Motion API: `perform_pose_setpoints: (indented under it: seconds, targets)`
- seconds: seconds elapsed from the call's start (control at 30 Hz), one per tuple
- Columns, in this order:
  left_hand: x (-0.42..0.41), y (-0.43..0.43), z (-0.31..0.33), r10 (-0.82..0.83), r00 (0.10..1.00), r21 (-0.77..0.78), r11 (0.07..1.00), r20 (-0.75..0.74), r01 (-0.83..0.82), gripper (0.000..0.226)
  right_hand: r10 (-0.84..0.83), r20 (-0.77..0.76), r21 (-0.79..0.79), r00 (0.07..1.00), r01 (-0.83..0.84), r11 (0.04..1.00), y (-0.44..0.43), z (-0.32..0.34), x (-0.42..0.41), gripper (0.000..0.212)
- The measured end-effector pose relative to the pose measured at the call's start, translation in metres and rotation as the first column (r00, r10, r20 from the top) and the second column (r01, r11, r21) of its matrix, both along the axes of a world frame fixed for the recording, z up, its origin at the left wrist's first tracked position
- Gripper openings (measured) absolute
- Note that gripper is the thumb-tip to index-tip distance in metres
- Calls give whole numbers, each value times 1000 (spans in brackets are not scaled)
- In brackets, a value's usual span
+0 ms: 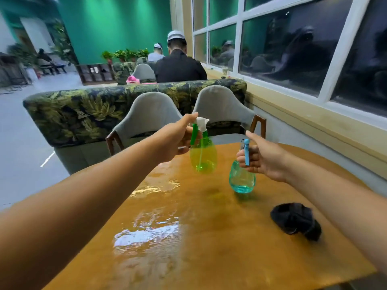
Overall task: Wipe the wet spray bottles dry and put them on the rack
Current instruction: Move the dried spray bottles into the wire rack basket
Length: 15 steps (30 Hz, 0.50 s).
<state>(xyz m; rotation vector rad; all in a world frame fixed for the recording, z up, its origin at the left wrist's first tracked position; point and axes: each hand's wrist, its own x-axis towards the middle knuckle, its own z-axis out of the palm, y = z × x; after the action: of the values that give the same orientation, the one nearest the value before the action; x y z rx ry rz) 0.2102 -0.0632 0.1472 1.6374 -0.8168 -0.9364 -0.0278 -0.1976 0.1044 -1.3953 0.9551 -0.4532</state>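
Observation:
My left hand (pixel 176 141) grips the neck of a green spray bottle (pixel 203 155) with a white nozzle and green trigger, and holds it just above the wooden table (pixel 209 237). My right hand (pixel 261 158) grips the blue trigger head of a teal spray bottle (pixel 241 181). The teal bottle's base is at or just above the tabletop; I cannot tell which. A crumpled black cloth (pixel 297 220) lies on the table at the right, near my right forearm. No rack is in view.
Two grey-backed chairs (pixel 150 111) stand at the table's far edge, with a leaf-patterned sofa back (pixel 83 109) behind them. A windowed wall (pixel 303 101) runs along the right. Two people sit farther back, facing away. Glossy reflections cover the tabletop.

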Motion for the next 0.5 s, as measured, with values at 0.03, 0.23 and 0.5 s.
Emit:
perform_pose_setpoints:
  seconds: [0.03,0.23,0.5]
  targets:
    - [10,23,4,19,1000,0,1000,7,-19,67,54,-12,-5,998,-54,999,17,7,5,77]
    - [67,169,24,199,975,31,979,100,-203,66,321,-68,-18,945,-323,946,120,38,62,75]
    - [124,361,45,434,889,39,896,144,-443,59,564,-71,-67,823,-568,820,261,63,165,67]
